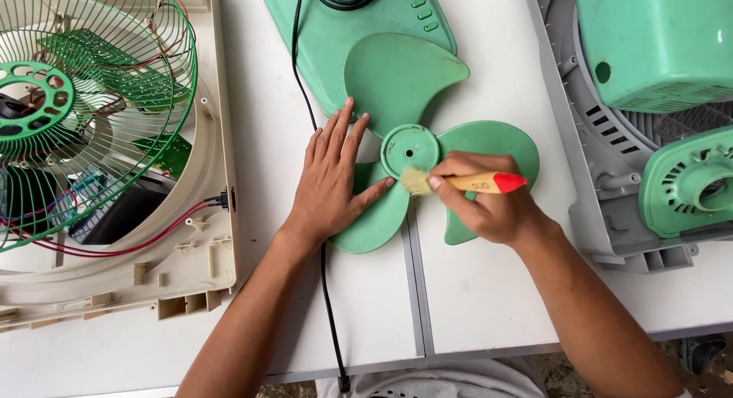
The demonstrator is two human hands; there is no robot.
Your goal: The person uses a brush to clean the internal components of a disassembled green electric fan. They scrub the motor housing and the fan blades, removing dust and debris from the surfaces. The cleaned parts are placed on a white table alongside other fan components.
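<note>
Right hand [489, 203]: fingers pinching a small brush [466, 182], long axis level, bristles pointing left, touching the hub rim of the green fan blade [397, 85]. Left hand [332, 180]: fingers spread flat, pressing the lower-left blade. Blade lies on the white table [473, 291]; beyond, green fan base [336, 31] and black cord [299, 69].

No packages, signs or screens show here. The one label is a small dark printed mark on the pale wooden handle of the brush [473, 182], just right of the green fan blade's round hub [410, 149], beside the handle's red tip; it is too small to make out.
</note>
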